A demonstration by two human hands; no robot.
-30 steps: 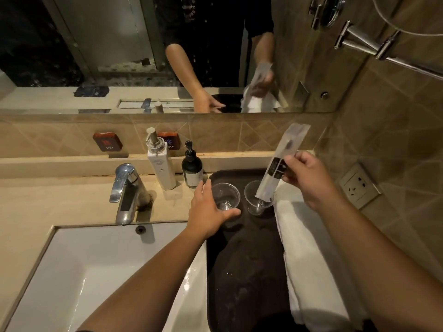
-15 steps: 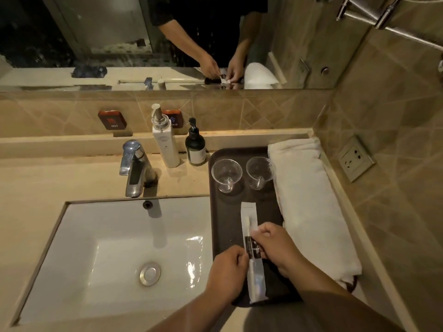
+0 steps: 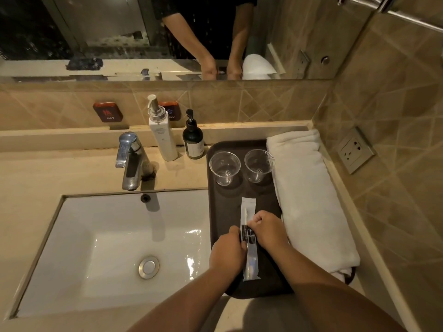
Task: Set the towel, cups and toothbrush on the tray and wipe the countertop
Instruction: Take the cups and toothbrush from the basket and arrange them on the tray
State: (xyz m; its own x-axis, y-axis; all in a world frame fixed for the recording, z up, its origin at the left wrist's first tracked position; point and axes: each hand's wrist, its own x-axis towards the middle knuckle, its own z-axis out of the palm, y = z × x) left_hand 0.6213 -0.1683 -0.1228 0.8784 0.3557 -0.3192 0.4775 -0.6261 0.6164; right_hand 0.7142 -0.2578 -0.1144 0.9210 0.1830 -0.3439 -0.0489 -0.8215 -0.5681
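While the white basin (image 3: 72, 248) lies bare at the left of the desk (image 3: 48, 173), a white pump bottle (image 3: 163, 137) and a dark pump bottle (image 3: 193, 140) stand just left of the dark tray (image 3: 215, 207). On the tray, two empty clear plastic cups (image 3: 224, 167) (image 3: 258, 165) stand side by side at the far end. Nearer, the wrapped toothbrush (image 3: 249, 238) lies lengthwise, the left hand (image 3: 226, 254) and right hand (image 3: 268, 230) each closed, pinching its sides. A rolled white towel (image 3: 309, 195) fills the tray's right edge, beside the wall.
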